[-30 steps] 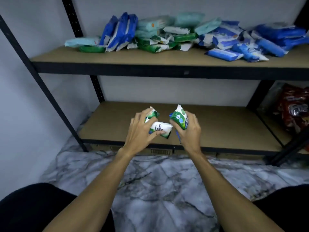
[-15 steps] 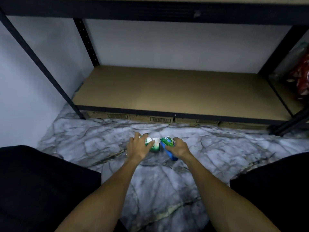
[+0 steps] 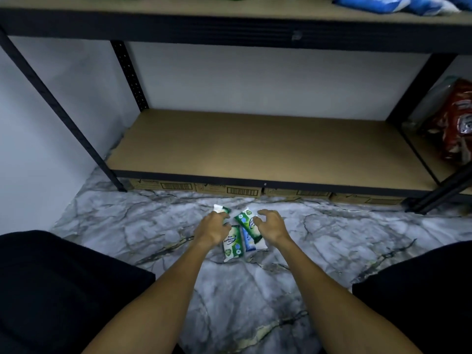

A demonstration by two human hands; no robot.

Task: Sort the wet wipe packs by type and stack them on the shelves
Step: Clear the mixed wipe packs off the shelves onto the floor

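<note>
Three small wet wipe packs lie together on the marble-patterned floor in front of the shelves: a green and white pack, a blue pack, and a second green pack lying across the blue one. My left hand is palm down with its fingers curled over another green and white pack, whose end sticks out past the fingertips. My right hand hovers just right of the packs with loosely curled, spread fingers and holds nothing.
The bare lower shelf board is right ahead, with flat cartons under it. The upper shelf carries blue packs at its right. Red bags sit at far right. Black posts frame the rack.
I brought the packs down from in front of the lower shelf to the floor. My right hand has let go of its green and blue packs, which now lie on the floor.
</note>
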